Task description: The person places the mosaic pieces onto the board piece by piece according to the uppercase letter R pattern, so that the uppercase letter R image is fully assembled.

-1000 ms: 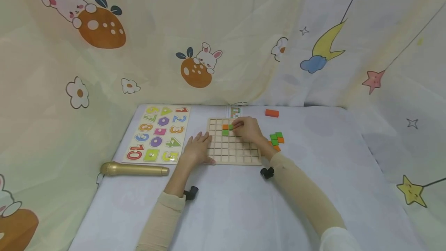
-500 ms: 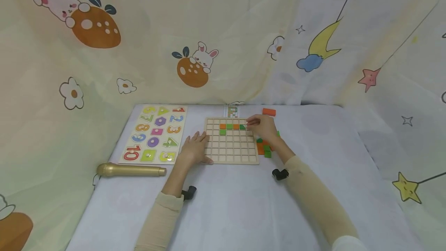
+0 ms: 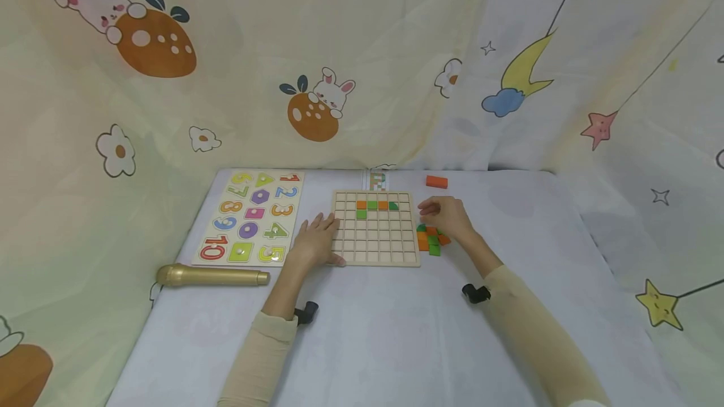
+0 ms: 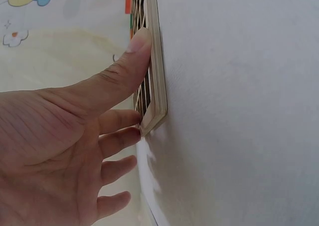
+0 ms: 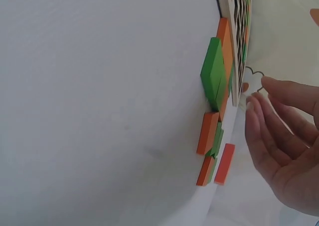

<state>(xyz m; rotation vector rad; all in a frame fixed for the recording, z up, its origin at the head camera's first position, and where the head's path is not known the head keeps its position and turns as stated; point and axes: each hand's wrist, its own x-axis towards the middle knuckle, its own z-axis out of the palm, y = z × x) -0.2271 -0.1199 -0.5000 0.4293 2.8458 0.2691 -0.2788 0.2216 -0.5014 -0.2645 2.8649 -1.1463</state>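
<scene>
- A gold, microphone-shaped stick (image 3: 215, 276) lies at the left of the white tablecloth (image 3: 367, 331), on the near side of a pale board of coloured numerals and shapes (image 3: 268, 218).
- My left hand (image 3: 317, 245) is unclenched, its fingers extended, touching the left edge of the pale wooden grid board, the thumb resting on its near edge.
- That pale wooden grid board (image 3: 376, 240) lies flat mid-table. Its second row from the far edge holds, left to right, an orange square, a green square, another orange square and a darker green piece too small to make out; one more green square sits nearer, below the first orange.
- A small printed card (image 3: 378, 179) shows just beyond the board's far edge.
- Loose orange and green flat tiles (image 3: 433, 240) are heaped just right of the board.
- Well beyond them lies an orange-red block (image 3: 437, 181).
- My right hand (image 3: 447, 215) is released, fingers loosely bent, above the heap's far side.
</scene>
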